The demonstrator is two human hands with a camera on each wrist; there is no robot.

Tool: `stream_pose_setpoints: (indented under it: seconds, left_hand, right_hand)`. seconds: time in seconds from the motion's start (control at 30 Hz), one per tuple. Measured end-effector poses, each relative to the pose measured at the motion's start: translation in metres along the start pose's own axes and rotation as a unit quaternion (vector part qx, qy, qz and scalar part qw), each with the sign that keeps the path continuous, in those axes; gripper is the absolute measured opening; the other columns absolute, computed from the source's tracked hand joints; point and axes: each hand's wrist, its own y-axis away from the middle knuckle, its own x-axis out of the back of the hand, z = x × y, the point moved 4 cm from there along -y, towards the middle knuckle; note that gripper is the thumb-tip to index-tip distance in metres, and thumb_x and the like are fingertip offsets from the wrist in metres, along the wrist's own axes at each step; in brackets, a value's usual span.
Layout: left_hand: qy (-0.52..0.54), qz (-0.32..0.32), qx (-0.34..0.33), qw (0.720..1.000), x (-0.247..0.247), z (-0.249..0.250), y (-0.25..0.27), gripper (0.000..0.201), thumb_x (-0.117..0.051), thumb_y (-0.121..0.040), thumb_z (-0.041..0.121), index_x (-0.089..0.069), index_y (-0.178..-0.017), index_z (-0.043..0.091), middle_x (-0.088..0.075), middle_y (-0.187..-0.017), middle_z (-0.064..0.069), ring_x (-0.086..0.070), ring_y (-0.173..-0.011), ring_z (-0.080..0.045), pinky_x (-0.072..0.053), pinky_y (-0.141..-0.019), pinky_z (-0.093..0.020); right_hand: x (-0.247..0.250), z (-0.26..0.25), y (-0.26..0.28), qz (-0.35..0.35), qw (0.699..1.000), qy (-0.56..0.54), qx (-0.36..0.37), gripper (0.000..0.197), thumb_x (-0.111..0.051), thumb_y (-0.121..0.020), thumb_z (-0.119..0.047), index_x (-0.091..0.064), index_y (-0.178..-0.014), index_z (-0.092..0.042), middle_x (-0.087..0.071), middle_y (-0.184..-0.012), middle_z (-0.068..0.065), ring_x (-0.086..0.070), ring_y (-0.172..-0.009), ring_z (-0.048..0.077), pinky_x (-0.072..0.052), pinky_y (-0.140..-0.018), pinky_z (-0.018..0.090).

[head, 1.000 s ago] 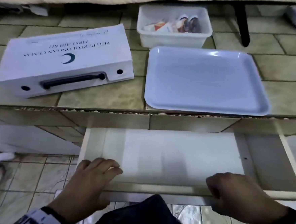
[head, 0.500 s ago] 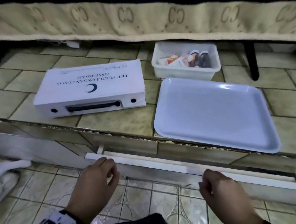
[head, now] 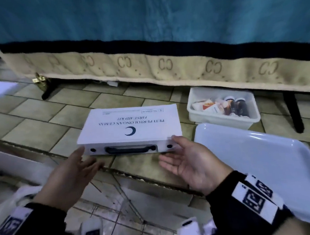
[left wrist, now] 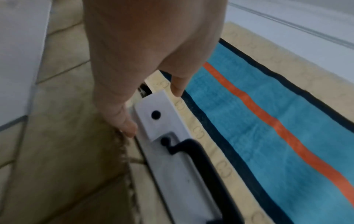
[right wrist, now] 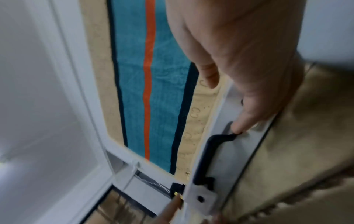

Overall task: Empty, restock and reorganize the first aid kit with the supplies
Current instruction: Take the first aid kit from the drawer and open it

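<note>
Here I have both hands at the closed white first aid kit (head: 128, 129), which lies flat on the tiled floor (head: 40, 110): left hand (head: 71, 171) at its near-left corner, right hand (head: 192, 162) at its near-right, fingers straight, gripping nothing. A bin of supplies (head: 224, 117) and a tray (head: 264, 164) sit to its right.

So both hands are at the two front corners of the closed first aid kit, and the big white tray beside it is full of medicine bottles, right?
Not quite: in the head view the tray lies bare; the bottles sit in the small white bin behind it. The rest holds: left hand and right hand at the closed first aid kit corners.
</note>
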Motion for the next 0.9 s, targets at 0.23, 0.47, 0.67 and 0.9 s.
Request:
stream_pose_setpoints:
  seconds: [0.23, 0.47, 0.67, 0.9]
  left_hand:
    - [-0.042, -0.037, 0.066, 0.996, -0.022, 0.026, -0.046, 0.022, -0.060, -0.089, 0.025, -0.055, -0.092, 0.004, -0.059, -0.089, -0.017, -0.057, -0.079, -0.025, -0.055, -0.077, -0.034]
    - [-0.072, -0.089, 0.102, 0.988, -0.042, 0.055, -0.092, 0.017, -0.062, -0.087, 0.020, -0.059, -0.080, 0.005, -0.063, -0.063, -0.009, -0.051, -0.064, -0.021, -0.052, -0.059, -0.030]
    - [-0.028, -0.107, 0.106, 0.988, -0.059, 0.068, -0.111, 0.022, -0.061, -0.087, 0.019, -0.061, -0.095, -0.002, -0.062, -0.089, -0.012, -0.058, -0.081, -0.019, -0.057, -0.084, -0.033]
    - [-0.031, -0.146, 0.006, 0.989, -0.072, 0.107, -0.106, 0.016, -0.053, -0.091, 0.007, -0.058, -0.095, -0.008, -0.065, -0.090, -0.017, -0.063, -0.085, -0.019, -0.057, -0.066, -0.023]
  right_hand:
    - [-0.019, -0.011, -0.047, 0.111, 0.991, -0.077, 0.003, 0.021, -0.061, -0.090, -0.025, -0.053, -0.080, -0.008, -0.052, -0.074, 0.013, -0.050, -0.061, 0.022, -0.050, -0.038, 0.022]
    - [-0.035, -0.025, -0.065, 0.153, 0.983, -0.096, 0.044, 0.023, -0.062, -0.088, -0.021, -0.050, -0.070, -0.014, -0.044, -0.051, 0.003, -0.036, -0.033, 0.010, -0.027, -0.031, 0.012]
    - [-0.042, -0.037, -0.065, 0.196, 0.970, -0.115, 0.087, 0.012, -0.068, -0.083, -0.018, -0.060, -0.080, -0.010, -0.049, -0.060, 0.006, -0.042, -0.048, 0.015, -0.038, -0.034, 0.013]
    - [-0.052, -0.091, -0.046, 0.171, 0.971, -0.048, 0.162, 0.012, -0.066, -0.084, -0.022, -0.060, -0.082, -0.013, -0.057, -0.052, 0.008, -0.042, -0.050, 0.015, -0.038, -0.042, 0.017]
